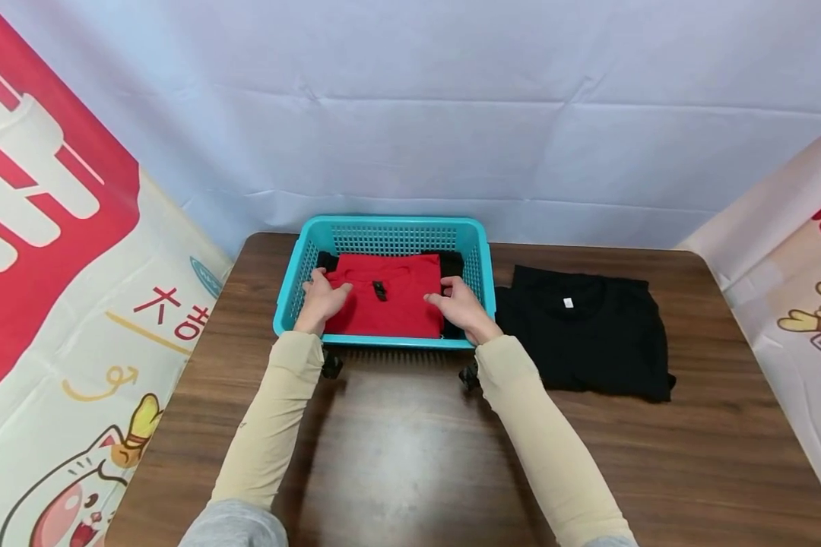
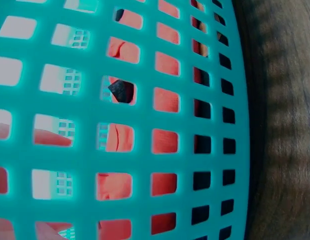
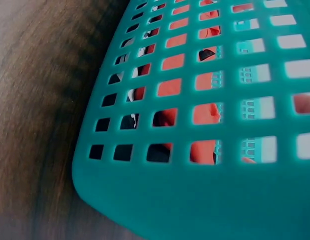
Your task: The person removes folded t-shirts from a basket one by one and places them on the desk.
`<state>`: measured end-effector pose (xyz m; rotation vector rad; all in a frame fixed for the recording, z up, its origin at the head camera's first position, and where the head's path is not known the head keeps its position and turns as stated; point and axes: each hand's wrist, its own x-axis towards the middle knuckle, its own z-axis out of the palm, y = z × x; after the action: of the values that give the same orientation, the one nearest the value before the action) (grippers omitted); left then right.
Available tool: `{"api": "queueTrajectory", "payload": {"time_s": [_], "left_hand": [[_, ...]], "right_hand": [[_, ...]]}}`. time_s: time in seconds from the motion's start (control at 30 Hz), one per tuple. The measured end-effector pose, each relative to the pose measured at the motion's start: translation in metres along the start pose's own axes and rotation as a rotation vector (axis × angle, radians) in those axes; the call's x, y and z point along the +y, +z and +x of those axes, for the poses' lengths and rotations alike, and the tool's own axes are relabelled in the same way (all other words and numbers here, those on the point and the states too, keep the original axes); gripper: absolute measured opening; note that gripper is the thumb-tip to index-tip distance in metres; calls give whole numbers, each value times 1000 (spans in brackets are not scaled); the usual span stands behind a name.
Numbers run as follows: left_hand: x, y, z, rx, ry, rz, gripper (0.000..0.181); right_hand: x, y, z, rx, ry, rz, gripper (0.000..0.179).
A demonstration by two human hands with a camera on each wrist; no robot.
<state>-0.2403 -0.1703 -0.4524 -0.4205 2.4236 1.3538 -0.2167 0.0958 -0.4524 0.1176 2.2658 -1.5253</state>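
Resting the left hand (image 1: 320, 304) and right hand (image 1: 464, 305) at the left and right edges of the folded red garment (image 1: 397, 315), lying over dark cloth (image 1: 454, 266) inside the turquoise basket (image 1: 397, 343). Spreading thumb and fingers apart on both hands, showing no clear pinch. Probably working best by pressing evenly, smoothing outward and centring the collar tag (image 1: 379, 290). Reaching over the near rim, hanging dark wrist gear (image 1: 331, 365) close to it, so possibly risking a snag. Filling both wrist views with perforated wall, partly blocking the cloth. Seeing a folded black garment (image 1: 609, 338) just right, on the wooden table (image 1: 397, 456).
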Motion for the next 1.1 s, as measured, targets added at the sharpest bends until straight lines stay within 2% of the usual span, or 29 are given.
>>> {"api": "queueTrajectory", "payload": {"time_s": [0.17, 0.37, 0.5, 0.67, 0.8, 1.1], "left_hand": [[0, 2, -1, 15, 10, -8, 73], [0, 2, -1, -20, -6, 11, 75], [-1, 2, 3, -42, 7, 5, 76], [-1, 2, 5, -34, 11, 2, 79], [1, 1, 3, -28, -3, -12, 83], [1, -3, 4, -58, -61, -18, 96]], "right_hand": [[2, 1, 3, -22, 27, -24, 66], [1, 1, 3, -61, 60, -26, 70], [0, -1, 3, -85, 72, -41, 72], [-1, -1, 4, -112, 80, -44, 72], [-1, -1, 6, -118, 83, -37, 71], [-3, 0, 6, -115, 65, -17, 65]]}}
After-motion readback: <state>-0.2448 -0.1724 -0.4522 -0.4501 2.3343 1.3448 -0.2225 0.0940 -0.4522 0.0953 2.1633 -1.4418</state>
